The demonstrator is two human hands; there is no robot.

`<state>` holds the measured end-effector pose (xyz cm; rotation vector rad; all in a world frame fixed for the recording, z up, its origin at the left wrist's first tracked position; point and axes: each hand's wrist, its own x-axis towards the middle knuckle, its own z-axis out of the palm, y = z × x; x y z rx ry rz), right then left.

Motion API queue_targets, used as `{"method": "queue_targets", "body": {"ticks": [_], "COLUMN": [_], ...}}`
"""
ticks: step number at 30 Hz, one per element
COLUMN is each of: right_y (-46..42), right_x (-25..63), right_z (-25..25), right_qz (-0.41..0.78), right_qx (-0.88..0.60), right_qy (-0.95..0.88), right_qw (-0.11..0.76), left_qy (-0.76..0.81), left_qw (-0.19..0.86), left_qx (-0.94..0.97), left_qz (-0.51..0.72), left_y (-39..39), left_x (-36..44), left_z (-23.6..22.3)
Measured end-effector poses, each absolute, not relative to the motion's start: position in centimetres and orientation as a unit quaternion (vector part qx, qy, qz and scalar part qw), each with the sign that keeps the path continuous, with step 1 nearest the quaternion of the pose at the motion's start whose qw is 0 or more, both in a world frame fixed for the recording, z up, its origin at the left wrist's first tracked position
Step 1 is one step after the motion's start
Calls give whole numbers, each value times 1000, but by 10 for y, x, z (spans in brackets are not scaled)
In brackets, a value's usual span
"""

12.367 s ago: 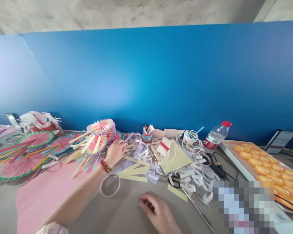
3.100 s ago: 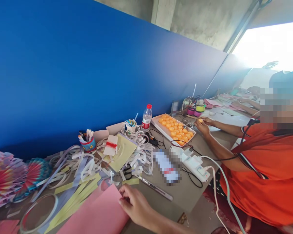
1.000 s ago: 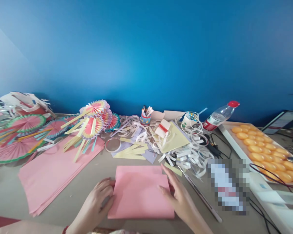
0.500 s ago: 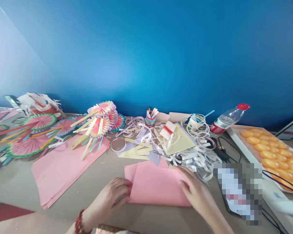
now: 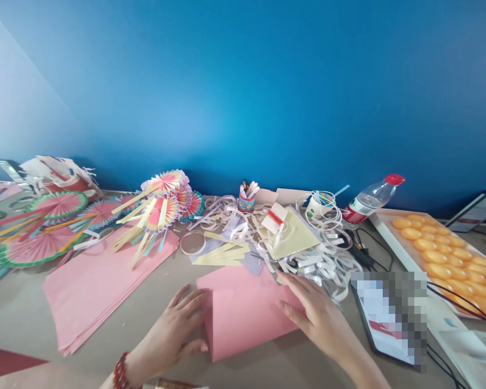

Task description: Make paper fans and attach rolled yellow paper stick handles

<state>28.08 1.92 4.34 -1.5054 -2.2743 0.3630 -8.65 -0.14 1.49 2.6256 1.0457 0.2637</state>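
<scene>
A folded sheet of pink paper lies on the table in front of me, turned at a slant, with a back layer showing past its upper left edge. My left hand rests at the paper's left edge, fingers spread and thumb apart, a red bead bracelet on the wrist. Across the right part of the sheet lies my right hand, its fingers stretched along the far edge and its thumb on the upper face. A stack of pink sheets sits to the left of my left hand.
Pleated paper fans with strips stand behind the stack; more fans lie left. Tape, paper strips and a pen cup sit behind. Rightward are a phone, a bottle and an orange-patterned box.
The folded pink paper has turned, its lower left corner coming nearer me and its right side tilting away. My left hand has shifted slightly left and its fingers have spread; the view shifted slightly.
</scene>
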Motion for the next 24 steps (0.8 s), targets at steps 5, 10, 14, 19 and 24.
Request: {"method": "queue_targets", "body": {"ticks": [5,10,14,19,24], "right_y": [13,33,56,50,24], "right_x": [270,280,308,313,285], "right_z": [60,56,36,40,55], "right_qz": [210,192,104,121,228], "right_qx": [-473,-425,-480,-497,-425], "right_qy": [-837,-861,-849,-836,-866], "right_qw": [179,203,198,198,130], "left_qy": [421,474,454,420,401], "left_qw": [84,113,163,196,188], "left_qx": [897,869,874,886,895], "left_qz": [101,89,62,27,49], "left_y": [-19,-26,-29,-31,-14], "left_x": [-110,-106,-90,-73,-62], "left_z": [10,21,26,28,38]}}
